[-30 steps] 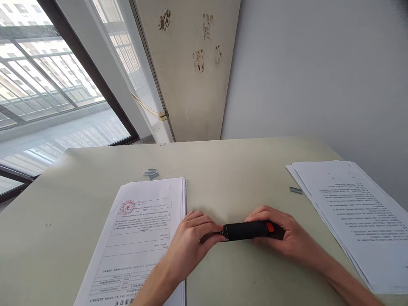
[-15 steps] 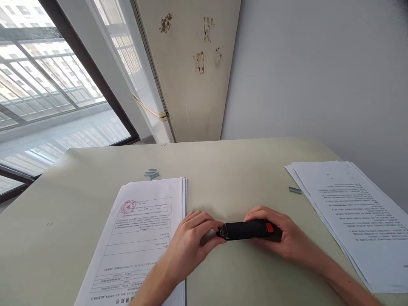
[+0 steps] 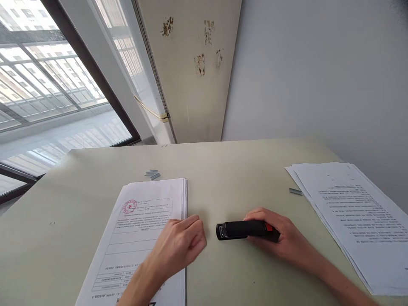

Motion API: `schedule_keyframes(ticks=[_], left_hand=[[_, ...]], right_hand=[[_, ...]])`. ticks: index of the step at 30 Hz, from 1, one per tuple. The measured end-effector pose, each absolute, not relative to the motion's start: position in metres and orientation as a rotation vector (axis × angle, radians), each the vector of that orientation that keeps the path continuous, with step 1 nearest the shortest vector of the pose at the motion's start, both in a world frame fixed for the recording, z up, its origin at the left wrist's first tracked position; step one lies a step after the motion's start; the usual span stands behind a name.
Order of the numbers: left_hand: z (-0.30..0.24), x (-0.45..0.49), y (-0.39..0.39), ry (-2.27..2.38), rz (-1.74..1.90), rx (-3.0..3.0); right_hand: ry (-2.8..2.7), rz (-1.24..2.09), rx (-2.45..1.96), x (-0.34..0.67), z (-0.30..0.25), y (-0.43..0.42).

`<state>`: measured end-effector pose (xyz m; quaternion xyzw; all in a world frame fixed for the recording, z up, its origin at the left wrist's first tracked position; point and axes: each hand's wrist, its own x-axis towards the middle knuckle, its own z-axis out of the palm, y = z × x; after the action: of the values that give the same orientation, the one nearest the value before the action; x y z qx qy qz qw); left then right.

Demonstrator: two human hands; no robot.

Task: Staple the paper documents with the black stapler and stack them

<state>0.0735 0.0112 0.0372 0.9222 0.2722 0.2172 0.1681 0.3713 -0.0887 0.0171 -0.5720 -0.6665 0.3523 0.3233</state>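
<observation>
A black stapler [image 3: 240, 229] with a red patch near its rear end lies across my front, its metal nose pointing left. My right hand [image 3: 276, 229] is wrapped round its rear half, with the thumb on the near side and fingers on the far side. To the left of the nose, and apart from it, my left hand [image 3: 183, 242] is curled into a loose fist over the right edge of a stack of printed papers [image 3: 143, 233]. Nothing shows in that fist. A red round stamp [image 3: 129, 206] marks the top sheet.
Several staple strips [image 3: 153, 174] lie behind the left stack. Another small staple strip [image 3: 295, 191] sits beside a second stack of papers [image 3: 353, 212] at the right. The pale table [image 3: 223, 170] ends at the wall, with a window [image 3: 47, 80] at far left.
My left hand has let go of the stapler's nose, drawn back to the left and curled closed. My right hand keeps its grip on the stapler in nearly the same place.
</observation>
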Motion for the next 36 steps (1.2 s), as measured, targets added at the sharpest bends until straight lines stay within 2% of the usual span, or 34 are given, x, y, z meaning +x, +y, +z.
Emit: schedule_keyframes(ticks=[11, 17, 24, 29, 36], left_hand=[[0.034, 0.037, 0.017, 0.930, 0.622, 2.647], [0.025, 0.038, 0.014, 1.020, 0.684, 2.628], [0.018, 0.036, 0.014, 1.042, 0.718, 2.626], [0.017, 0.037, 0.014, 1.049, 0.719, 2.622], [0.019, 0.037, 0.014, 1.060, 0.720, 2.620]], right_hand=[[-1.499, 0.641, -1.763, 0.370, 0.008, -0.083], [-1.410, 0.787, -1.698, 0.382, 0.011, -0.085], [-1.039, 0.625, -1.813, 0.382, 0.012, -0.082], [-1.186, 0.806, -1.814, 0.377, 0.013, -0.087], [-1.417, 0.717, -1.806, 0.377, 0.008, -0.087]])
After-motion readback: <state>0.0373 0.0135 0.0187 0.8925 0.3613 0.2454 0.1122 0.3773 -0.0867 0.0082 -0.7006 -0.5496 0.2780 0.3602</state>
